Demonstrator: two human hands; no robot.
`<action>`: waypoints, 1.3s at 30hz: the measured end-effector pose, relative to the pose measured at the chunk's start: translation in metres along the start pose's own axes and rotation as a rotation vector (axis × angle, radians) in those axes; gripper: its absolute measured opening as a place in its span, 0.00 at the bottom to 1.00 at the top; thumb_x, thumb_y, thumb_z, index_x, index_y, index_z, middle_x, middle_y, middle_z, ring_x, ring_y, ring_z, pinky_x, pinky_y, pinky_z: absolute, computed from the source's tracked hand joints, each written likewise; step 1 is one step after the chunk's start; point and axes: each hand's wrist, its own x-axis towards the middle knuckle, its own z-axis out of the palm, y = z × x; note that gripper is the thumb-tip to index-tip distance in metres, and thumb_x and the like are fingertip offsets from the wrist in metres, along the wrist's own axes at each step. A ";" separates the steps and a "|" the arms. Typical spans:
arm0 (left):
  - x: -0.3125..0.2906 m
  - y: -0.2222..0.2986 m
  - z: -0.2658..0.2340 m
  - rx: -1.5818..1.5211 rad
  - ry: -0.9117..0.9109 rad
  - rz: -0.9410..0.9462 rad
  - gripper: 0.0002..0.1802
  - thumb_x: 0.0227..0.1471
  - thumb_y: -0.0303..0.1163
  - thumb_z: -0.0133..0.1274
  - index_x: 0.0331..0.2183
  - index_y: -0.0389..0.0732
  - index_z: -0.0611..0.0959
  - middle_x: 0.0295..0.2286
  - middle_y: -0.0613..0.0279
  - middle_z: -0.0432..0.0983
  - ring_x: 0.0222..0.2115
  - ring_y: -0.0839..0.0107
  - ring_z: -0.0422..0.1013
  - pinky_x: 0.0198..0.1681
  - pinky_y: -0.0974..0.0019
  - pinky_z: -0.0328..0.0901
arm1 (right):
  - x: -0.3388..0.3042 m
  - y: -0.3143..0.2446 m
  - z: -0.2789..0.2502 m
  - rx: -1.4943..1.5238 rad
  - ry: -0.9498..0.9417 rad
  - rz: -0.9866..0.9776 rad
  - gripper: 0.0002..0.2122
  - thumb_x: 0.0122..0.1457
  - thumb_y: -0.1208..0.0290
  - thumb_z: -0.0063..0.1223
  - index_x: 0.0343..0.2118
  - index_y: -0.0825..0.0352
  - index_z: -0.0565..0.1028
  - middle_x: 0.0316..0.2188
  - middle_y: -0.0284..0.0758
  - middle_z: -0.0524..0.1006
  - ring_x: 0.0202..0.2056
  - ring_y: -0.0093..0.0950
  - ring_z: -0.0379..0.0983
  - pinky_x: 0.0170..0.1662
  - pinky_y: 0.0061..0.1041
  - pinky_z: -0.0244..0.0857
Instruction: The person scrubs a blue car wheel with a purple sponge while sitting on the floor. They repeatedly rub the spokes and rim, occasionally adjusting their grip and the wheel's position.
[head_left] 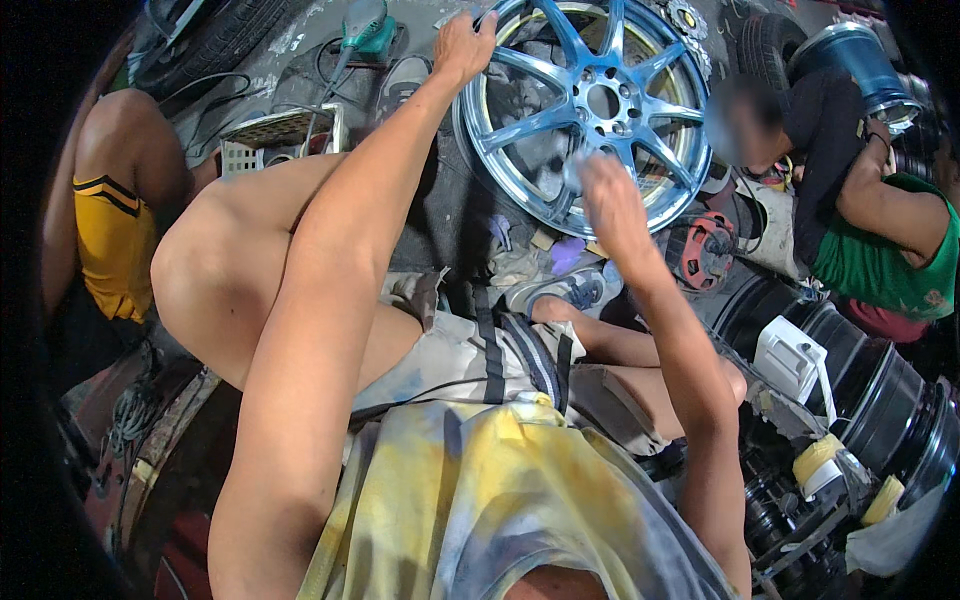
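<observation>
A blue multi-spoke wheel rim (535,127), streaked with pale worn patches, stands in front of me, its face toward me. Its upper left edge is gripped by my left hand (462,50), the fingers closed around the lip. My right hand (614,205) is closed and smeared by motion, over the rim's lower spokes. A small pale bluish piece (576,172) shows at its fingertips, too blurred to name. Whether that piece touches the spoke cannot be told.
A green power tool (366,25) and a plastic crate (243,155) lie at the left. Nearby, a person in green (885,230) handles another blue rim (850,75). Dark rims (850,355) line the right, with a white container (788,360). Another person's knee (130,150) is at far left.
</observation>
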 end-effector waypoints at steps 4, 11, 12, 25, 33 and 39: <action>-0.002 0.005 -0.003 -0.030 0.025 0.051 0.30 0.61 0.53 0.49 0.42 0.32 0.84 0.40 0.34 0.81 0.45 0.36 0.75 0.51 0.43 0.67 | 0.006 0.006 0.006 0.046 0.033 0.016 0.22 0.48 0.85 0.54 0.51 0.74 0.76 0.43 0.48 0.77 0.46 0.47 0.73 0.52 0.44 0.68; -0.004 0.008 -0.005 0.000 0.001 0.016 0.28 0.61 0.52 0.49 0.42 0.34 0.84 0.40 0.35 0.81 0.45 0.36 0.75 0.51 0.43 0.68 | 0.014 0.000 0.015 -0.171 0.009 0.022 0.16 0.53 0.81 0.50 0.45 0.77 0.77 0.40 0.46 0.76 0.42 0.44 0.73 0.47 0.40 0.69; -0.004 0.008 -0.004 -0.003 0.016 0.002 0.28 0.61 0.52 0.49 0.42 0.34 0.84 0.40 0.35 0.81 0.44 0.36 0.75 0.51 0.42 0.68 | 0.020 0.003 0.016 -0.175 0.083 -0.003 0.17 0.52 0.82 0.51 0.46 0.78 0.76 0.40 0.48 0.76 0.42 0.46 0.73 0.46 0.42 0.68; -0.006 0.006 -0.002 -0.024 0.028 0.035 0.27 0.62 0.50 0.50 0.44 0.34 0.84 0.38 0.34 0.81 0.44 0.37 0.76 0.50 0.43 0.68 | 0.017 -0.006 0.015 0.082 0.012 0.284 0.21 0.48 0.88 0.51 0.49 0.74 0.76 0.36 0.50 0.74 0.39 0.50 0.73 0.44 0.44 0.67; -0.003 0.008 -0.005 -0.016 0.011 0.041 0.29 0.61 0.52 0.50 0.41 0.30 0.83 0.39 0.32 0.80 0.44 0.37 0.75 0.49 0.42 0.68 | 0.013 0.008 0.023 0.123 0.040 0.257 0.17 0.50 0.86 0.51 0.45 0.74 0.78 0.36 0.50 0.76 0.40 0.49 0.74 0.44 0.44 0.70; -0.001 0.000 0.002 -0.012 0.060 0.078 0.27 0.61 0.52 0.50 0.42 0.35 0.84 0.40 0.35 0.81 0.44 0.37 0.75 0.50 0.43 0.68 | 0.023 0.024 0.027 0.091 0.165 0.131 0.19 0.49 0.86 0.51 0.47 0.74 0.77 0.38 0.49 0.76 0.43 0.48 0.74 0.47 0.44 0.69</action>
